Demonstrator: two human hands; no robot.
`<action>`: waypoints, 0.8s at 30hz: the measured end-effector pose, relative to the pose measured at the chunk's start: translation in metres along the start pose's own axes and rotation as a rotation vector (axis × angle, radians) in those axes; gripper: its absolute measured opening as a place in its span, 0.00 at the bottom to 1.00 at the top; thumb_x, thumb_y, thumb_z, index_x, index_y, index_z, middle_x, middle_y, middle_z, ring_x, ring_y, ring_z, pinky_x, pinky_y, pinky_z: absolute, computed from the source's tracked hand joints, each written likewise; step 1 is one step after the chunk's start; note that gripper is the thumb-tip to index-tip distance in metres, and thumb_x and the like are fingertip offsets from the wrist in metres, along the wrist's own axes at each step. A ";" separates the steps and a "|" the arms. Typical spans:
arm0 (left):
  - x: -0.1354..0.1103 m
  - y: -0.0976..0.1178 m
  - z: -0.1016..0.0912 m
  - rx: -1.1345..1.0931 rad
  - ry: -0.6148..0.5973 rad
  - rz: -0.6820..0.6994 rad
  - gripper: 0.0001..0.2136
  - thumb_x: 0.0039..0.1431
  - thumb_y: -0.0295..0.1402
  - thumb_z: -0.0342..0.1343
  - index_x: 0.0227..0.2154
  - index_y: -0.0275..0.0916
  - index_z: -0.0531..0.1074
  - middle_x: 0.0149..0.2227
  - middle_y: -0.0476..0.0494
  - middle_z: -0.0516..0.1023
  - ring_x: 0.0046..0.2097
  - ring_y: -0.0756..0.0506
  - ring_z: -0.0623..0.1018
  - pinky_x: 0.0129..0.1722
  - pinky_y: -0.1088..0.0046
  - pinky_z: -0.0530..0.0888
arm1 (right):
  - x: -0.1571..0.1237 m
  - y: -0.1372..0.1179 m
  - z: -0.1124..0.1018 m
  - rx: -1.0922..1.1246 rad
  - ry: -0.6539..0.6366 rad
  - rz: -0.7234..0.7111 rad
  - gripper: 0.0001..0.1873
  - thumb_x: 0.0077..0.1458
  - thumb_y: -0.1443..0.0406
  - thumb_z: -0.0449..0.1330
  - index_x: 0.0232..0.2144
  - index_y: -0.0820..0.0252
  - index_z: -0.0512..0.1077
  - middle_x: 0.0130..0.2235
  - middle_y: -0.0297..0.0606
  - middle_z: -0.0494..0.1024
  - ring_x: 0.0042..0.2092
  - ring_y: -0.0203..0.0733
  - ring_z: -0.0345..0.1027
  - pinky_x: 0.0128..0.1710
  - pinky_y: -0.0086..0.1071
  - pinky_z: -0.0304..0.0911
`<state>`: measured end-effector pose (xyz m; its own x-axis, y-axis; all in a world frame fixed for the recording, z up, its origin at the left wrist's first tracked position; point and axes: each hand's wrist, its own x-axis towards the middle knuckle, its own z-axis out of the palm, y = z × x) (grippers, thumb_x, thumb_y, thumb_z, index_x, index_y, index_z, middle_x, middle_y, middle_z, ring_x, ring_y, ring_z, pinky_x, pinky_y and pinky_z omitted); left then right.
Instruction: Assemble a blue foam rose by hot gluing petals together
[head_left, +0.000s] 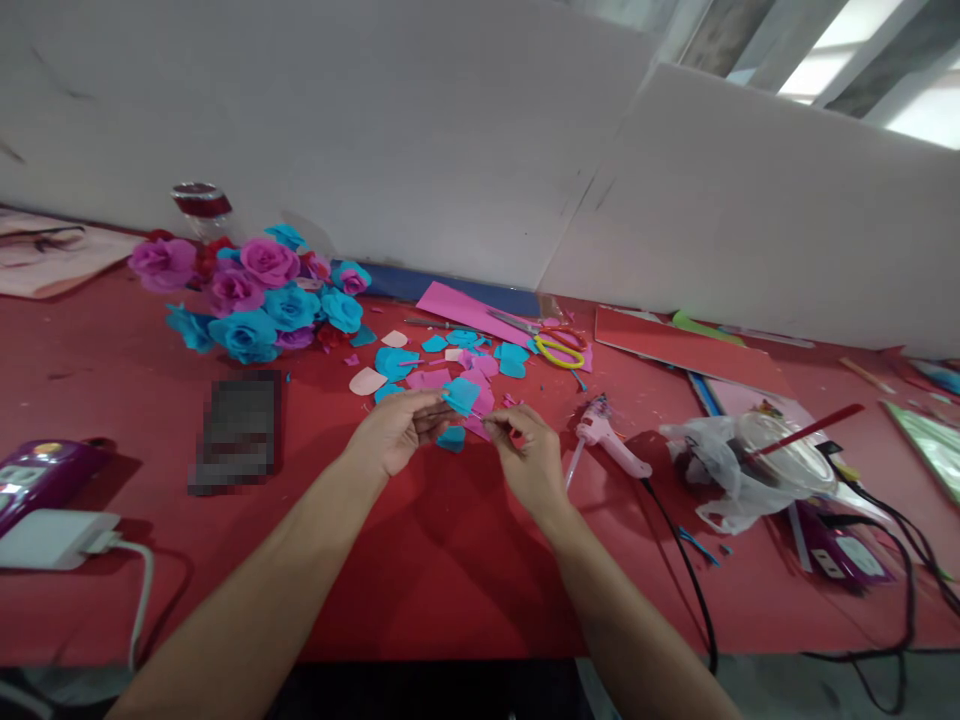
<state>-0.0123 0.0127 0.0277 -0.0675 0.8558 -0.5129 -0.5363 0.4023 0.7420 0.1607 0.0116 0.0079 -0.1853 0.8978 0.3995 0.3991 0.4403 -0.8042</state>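
Above the red table, my left hand [394,432] is closed, pinching a blue paper petal [461,396] between thumb and fingers. Just to its right, my right hand [531,458] is closed with thumb and fingertips together at a thin piece too small to name. Beneath and beyond both hands lie loose blue petals [512,360], pink-magenta paper pieces [480,363] and pale petals [368,381]. A pink glue gun [613,445] rests on the table, right of my right hand. Scissors [559,350] with yellow and orange handles lie behind on magenta paper [457,306].
Finished paper roses [244,333] in blue, magenta and red fill the back left, by a clear jar with a red lid [202,200]. A blurred dark phone-like object [238,432] lies left. At right are a plastic bag [739,500], cables [694,590] and red board [690,350].
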 end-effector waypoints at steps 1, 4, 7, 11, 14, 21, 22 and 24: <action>0.000 0.000 0.000 -0.001 -0.003 -0.006 0.03 0.51 0.26 0.56 0.26 0.34 0.75 0.24 0.42 0.80 0.27 0.48 0.80 0.26 0.77 0.72 | 0.000 0.000 0.000 0.003 -0.001 0.005 0.07 0.54 0.66 0.57 0.29 0.56 0.75 0.29 0.36 0.73 0.31 0.40 0.65 0.34 0.33 0.60; -0.001 0.000 0.000 -0.007 -0.013 -0.019 0.04 0.52 0.26 0.56 0.26 0.34 0.75 0.25 0.41 0.81 0.28 0.48 0.80 0.26 0.78 0.72 | 0.000 0.001 0.001 0.007 -0.005 0.013 0.07 0.54 0.66 0.57 0.29 0.57 0.76 0.29 0.36 0.74 0.32 0.39 0.65 0.34 0.32 0.60; -0.001 -0.001 0.000 -0.001 -0.030 -0.015 0.04 0.52 0.26 0.56 0.27 0.33 0.76 0.27 0.39 0.81 0.29 0.47 0.81 0.26 0.77 0.72 | 0.000 0.002 0.001 0.007 -0.007 0.017 0.07 0.54 0.66 0.57 0.29 0.56 0.76 0.30 0.36 0.74 0.32 0.40 0.65 0.34 0.33 0.60; 0.001 -0.002 -0.001 0.025 -0.038 -0.005 0.03 0.50 0.26 0.56 0.26 0.34 0.75 0.28 0.39 0.81 0.30 0.47 0.81 0.28 0.76 0.73 | 0.000 0.003 0.002 0.017 -0.016 0.016 0.08 0.54 0.65 0.57 0.30 0.56 0.76 0.29 0.36 0.73 0.32 0.40 0.65 0.35 0.32 0.60; 0.002 -0.002 -0.001 0.032 -0.042 -0.010 0.04 0.50 0.26 0.56 0.26 0.35 0.75 0.28 0.40 0.81 0.30 0.47 0.81 0.29 0.76 0.73 | 0.000 0.003 0.002 0.026 -0.016 0.021 0.07 0.54 0.65 0.57 0.29 0.56 0.76 0.29 0.36 0.73 0.32 0.40 0.65 0.35 0.32 0.60; 0.001 -0.002 0.001 0.005 -0.034 -0.029 0.05 0.51 0.24 0.55 0.26 0.33 0.76 0.28 0.39 0.81 0.29 0.47 0.80 0.28 0.77 0.73 | 0.000 0.004 0.003 0.064 -0.024 0.033 0.07 0.54 0.65 0.58 0.30 0.56 0.76 0.31 0.37 0.75 0.34 0.41 0.68 0.37 0.33 0.61; 0.001 -0.002 0.001 -0.002 -0.035 -0.033 0.05 0.51 0.24 0.55 0.26 0.33 0.76 0.27 0.39 0.81 0.29 0.48 0.80 0.27 0.77 0.73 | 0.000 0.004 0.003 0.063 -0.025 0.035 0.07 0.54 0.65 0.58 0.30 0.56 0.76 0.31 0.37 0.75 0.34 0.41 0.68 0.37 0.33 0.61; 0.001 -0.002 0.001 -0.012 -0.041 -0.037 0.06 0.52 0.24 0.54 0.26 0.33 0.76 0.27 0.39 0.81 0.29 0.48 0.80 0.27 0.77 0.74 | 0.000 0.005 0.003 0.060 -0.027 0.036 0.06 0.54 0.65 0.58 0.29 0.56 0.76 0.30 0.37 0.75 0.34 0.41 0.68 0.37 0.34 0.61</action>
<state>-0.0107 0.0129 0.0266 -0.0128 0.8530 -0.5217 -0.5480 0.4304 0.7173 0.1597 0.0137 0.0028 -0.1958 0.9128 0.3584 0.3518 0.4065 -0.8432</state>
